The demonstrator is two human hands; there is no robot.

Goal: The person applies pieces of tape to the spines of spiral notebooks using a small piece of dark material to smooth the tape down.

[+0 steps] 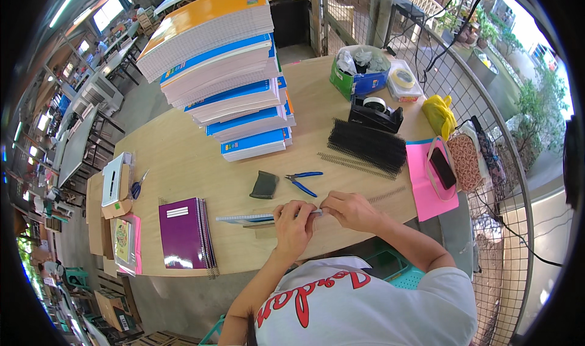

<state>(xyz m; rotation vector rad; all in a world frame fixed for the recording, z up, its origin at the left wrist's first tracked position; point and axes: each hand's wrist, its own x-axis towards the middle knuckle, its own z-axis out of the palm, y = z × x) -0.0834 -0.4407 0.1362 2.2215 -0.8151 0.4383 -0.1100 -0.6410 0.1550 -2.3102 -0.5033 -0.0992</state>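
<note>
Near the front edge of the table, my left hand (pixel 295 224) is closed around a thin notebook (pixel 247 218) with a blue-and-white edge, held upright on its long side. At the notebook's right end, the fingers of my right hand (pixel 348 212) are pinched together. A thin dark spiral binding coil (pixel 388 194) runs out to the right from that hand; its near end is hidden by the fingers. Just beyond the notebook lie blue-handled pliers (pixel 303 183), jaws to the left, and a dark grey block (pixel 264 185).
Tall stacked notebooks (pixel 253 145) rise at the back. Bound purple notebooks (pixel 184 232) lie left, scissors (pixel 139 185) beyond. Right are black coils (pixel 367 146), a tape dispenser (pixel 376 113), a box (pixel 361 78) of plastic, and a phone (pixel 443 167) on a pink folder (pixel 425 190). Wire mesh (pixel 487 114) borders the right.
</note>
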